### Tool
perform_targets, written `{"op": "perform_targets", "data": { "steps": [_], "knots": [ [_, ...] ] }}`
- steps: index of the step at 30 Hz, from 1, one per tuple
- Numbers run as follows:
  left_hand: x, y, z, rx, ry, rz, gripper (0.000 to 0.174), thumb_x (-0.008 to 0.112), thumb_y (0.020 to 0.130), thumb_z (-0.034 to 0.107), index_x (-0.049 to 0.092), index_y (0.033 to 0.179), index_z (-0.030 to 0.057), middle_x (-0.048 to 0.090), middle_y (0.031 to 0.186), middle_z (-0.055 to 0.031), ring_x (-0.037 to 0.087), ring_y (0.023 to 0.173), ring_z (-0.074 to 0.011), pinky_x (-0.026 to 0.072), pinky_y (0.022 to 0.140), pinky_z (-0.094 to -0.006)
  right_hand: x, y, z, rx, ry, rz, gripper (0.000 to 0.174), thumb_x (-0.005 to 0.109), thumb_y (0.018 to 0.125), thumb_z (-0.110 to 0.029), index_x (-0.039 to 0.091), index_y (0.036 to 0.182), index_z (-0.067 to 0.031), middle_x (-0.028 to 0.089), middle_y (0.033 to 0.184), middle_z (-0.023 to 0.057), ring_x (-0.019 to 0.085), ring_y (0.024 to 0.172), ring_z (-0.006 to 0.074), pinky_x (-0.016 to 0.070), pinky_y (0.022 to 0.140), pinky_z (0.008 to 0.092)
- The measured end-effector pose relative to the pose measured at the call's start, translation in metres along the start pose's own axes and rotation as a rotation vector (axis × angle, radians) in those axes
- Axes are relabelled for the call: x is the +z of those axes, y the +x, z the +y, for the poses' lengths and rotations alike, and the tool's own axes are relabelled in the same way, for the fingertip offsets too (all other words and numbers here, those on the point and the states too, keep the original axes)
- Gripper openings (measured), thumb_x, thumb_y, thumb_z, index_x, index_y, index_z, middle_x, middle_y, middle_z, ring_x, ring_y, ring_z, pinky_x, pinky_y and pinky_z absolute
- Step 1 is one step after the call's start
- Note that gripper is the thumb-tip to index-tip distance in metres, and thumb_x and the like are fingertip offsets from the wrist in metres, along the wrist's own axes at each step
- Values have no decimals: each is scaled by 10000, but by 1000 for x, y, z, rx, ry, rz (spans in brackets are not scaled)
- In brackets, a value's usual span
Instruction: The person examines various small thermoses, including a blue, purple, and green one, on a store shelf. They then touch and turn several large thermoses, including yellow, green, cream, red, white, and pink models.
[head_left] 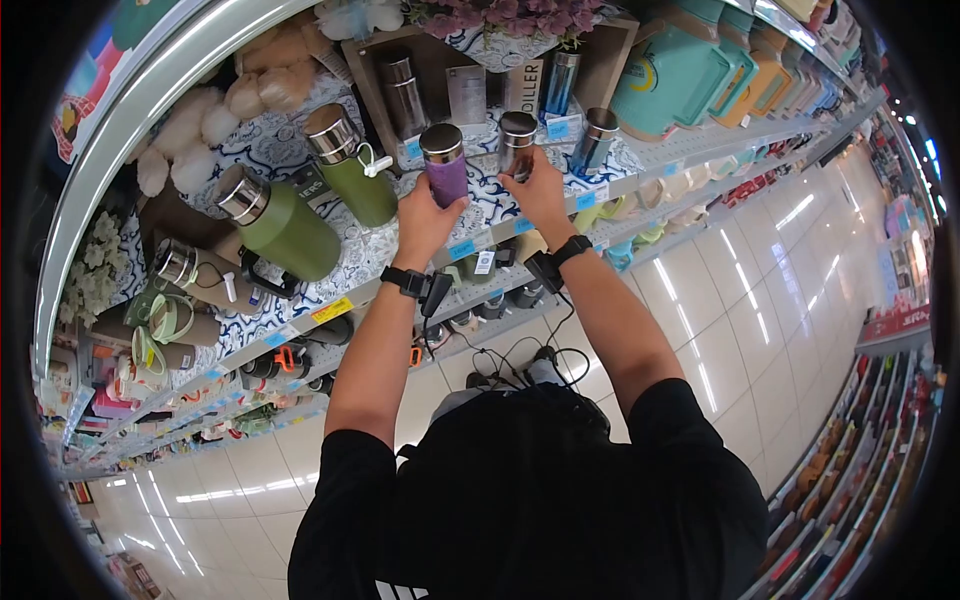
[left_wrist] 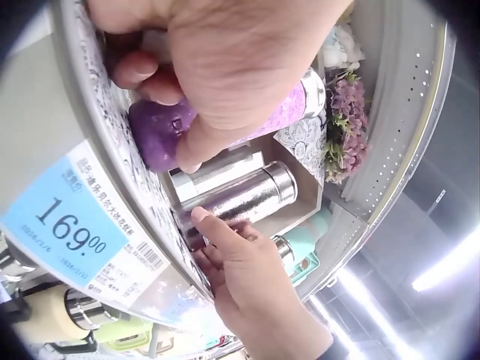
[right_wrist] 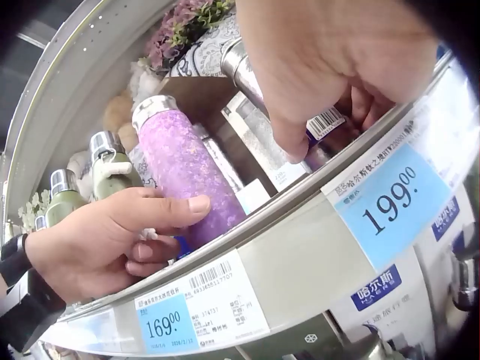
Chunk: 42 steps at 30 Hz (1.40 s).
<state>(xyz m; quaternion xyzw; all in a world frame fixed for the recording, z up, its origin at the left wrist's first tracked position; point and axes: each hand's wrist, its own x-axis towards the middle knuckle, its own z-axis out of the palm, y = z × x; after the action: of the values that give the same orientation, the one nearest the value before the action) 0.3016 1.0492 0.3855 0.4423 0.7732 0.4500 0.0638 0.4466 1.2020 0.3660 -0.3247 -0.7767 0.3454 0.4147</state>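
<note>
Head view, reading from the left: a green bottle (head_left: 290, 230) is standing on the patterned shelf (head_left: 275, 150), well apart from the hands. Next, the left hand (head_left: 425, 215) is wrapping its fingers round the lower body of the purple flask (head_left: 445, 165), thumb lying across the front, and the flask is standing upright at the shelf's front edge. Just beside it, the right hand (head_left: 540, 190) is curling its fingers round the base of the silver flask (head_left: 516, 140), by its barcode sticker (right_wrist: 326, 121). Both flasks are gripped and appear to be at the shelf, not carried off; whether either base is lifting clear I cannot tell. On the rail (right_wrist: 300, 255) beneath, a 169.00 price label (right_wrist: 166, 324) is hanging under the purple flask and a 199.00 price label (right_wrist: 390, 206) under the silver one.
</note>
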Motion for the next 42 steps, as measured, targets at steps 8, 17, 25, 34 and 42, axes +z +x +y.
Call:
{"op": "perform_targets", "data": {
  "steps": [8, 17, 25, 34, 42],
  "knots": [
    [3, 5, -5, 24, 23, 31, 554, 842, 742, 276, 587, 1164, 23, 719, 1025, -204, 693, 975, -384, 540, 843, -423, -3, 0, 2, -14, -10, -41, 464, 847, 708, -99, 562, 1068, -31, 703, 916, 147, 688, 867, 344, 528, 773, 398],
    [3, 4, -2, 38, 34, 25, 600, 832, 735, 218, 535, 1208, -1, 710, 1018, -236, 684, 969, -420, 541, 845, -452, -3, 0, 2, -3, -98, -52, 560, 870, 691, -115, 568, 1149, -3, 706, 945, 142, 693, 893, 318, 535, 791, 369],
    [-9, -20, -19, 30, -29, 51, 966, 835, 719, 208, 305, 1503, 10, 635, 1271, -247, 706, 865, -323, 546, 804, -390, -36, -36, 43, -87, 69, 77, 713, 862, 735, -258, 564, 1310, 40, 690, 1182, 183, 679, 1055, 326, 530, 918, 382],
    [-12, -39, -21, 46, -127, 35, 845, 790, 771, 80, 368, 1503, 69, 679, 1240, -159, 462, 558, -63, 456, 552, -237, -87, -14, 69, -11, -183, 402, 689, 865, 726, -304, 587, 1270, 16, 670, 1141, 164, 615, 1120, 320, 484, 973, 400],
    [-13, -40, -22, 54, -190, 33, 829, 784, 777, 56, 375, 1497, 64, 694, 1200, -141, 449, 556, -50, 442, 546, -221, -80, 5, 66, 130, -476, 259, 685, 854, 689, -383, 639, 1228, -19, 675, 1127, 161, 567, 1137, 337, 428, 980, 449]
  ]
}}
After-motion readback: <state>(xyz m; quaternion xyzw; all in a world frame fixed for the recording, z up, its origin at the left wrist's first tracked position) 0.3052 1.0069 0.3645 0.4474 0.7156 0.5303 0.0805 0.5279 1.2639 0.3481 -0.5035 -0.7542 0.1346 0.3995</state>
